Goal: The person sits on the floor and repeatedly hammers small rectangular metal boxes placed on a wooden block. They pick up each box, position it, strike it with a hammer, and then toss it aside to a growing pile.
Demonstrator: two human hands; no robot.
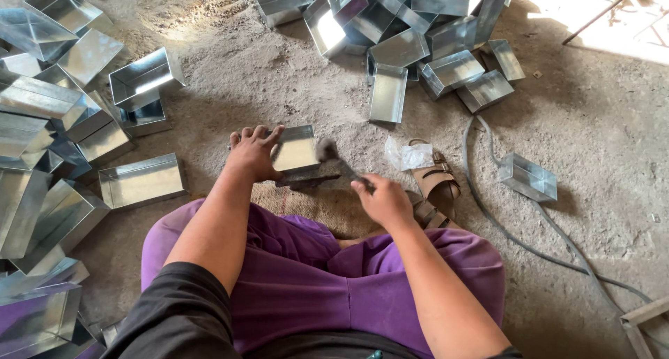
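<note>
A shiny sheet-metal tray (296, 148) rests on a dark iron bar (306, 181) just beyond my knees. My left hand (253, 152) grips the tray's left side and holds it in place. A hammer (337, 161) is in my right hand (382, 200); its blurred head hangs at the tray's right edge. I sit on the dirt floor in purple trousers, with a woven mat (313, 204) under the bar.
Several finished metal trays are heaped at the far centre (404, 31) and along the left (56, 122). One tray (528, 177) lies alone at the right beside a grey cable (502, 226). A sandal (435, 185) and a plastic scrap (408, 155) lie next to my right hand.
</note>
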